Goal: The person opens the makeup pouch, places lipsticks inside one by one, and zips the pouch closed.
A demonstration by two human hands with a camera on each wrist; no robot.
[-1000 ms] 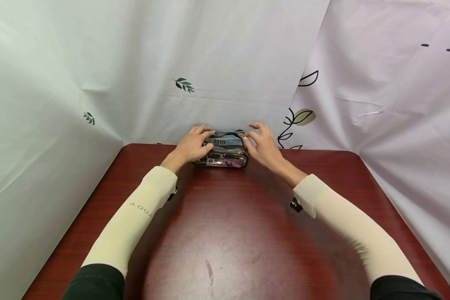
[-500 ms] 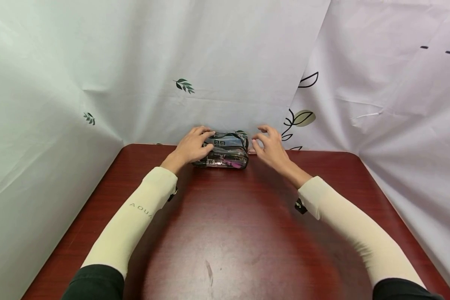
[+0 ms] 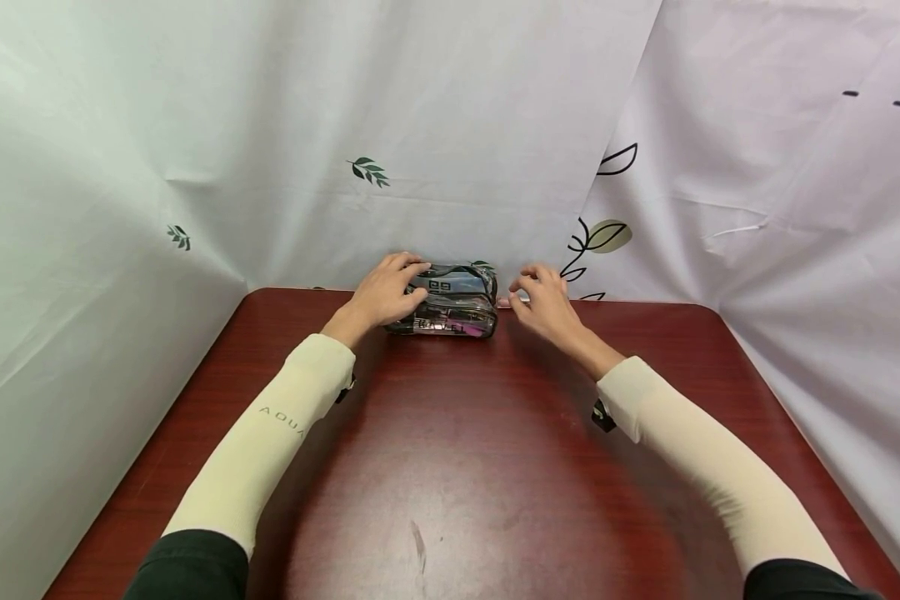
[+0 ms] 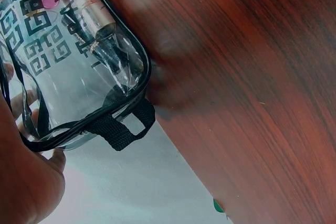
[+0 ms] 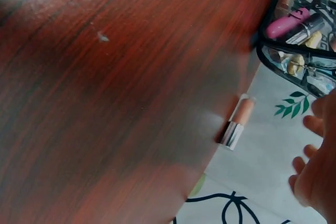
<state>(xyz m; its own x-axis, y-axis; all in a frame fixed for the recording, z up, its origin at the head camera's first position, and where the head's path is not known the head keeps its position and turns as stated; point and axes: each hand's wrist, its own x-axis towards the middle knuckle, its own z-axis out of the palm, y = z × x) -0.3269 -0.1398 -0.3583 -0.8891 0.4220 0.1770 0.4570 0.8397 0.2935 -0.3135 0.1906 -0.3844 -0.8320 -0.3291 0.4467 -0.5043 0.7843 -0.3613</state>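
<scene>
A clear cosmetic bag (image 3: 457, 304) with black trim lies at the table's far edge. Through its sides show a pink item and several tubes. My left hand (image 3: 384, 289) grips the bag's left end, thumb toward me; in the left wrist view some of its fingers show through the plastic. Right of the bag lies a lip gloss tube (image 5: 239, 121), pinkish with a silvery cap. My right hand (image 3: 549, 304) hovers close by it with bent fingers; the right wrist view shows that hand apart from the tube, holding nothing.
A reddish-brown wooden table (image 3: 450, 450) stretches toward me. Behind its far edge hangs a white curtain (image 3: 480, 167) with leaf prints, close behind the bag. White cloth also hangs on both sides. A black strap loop (image 4: 126, 129) sticks out from the bag's end.
My right hand has moved away from the bag's right end, rightward and slightly down, to beside the lip gloss tube, which has come into sight. The left hand and bag stay put.
</scene>
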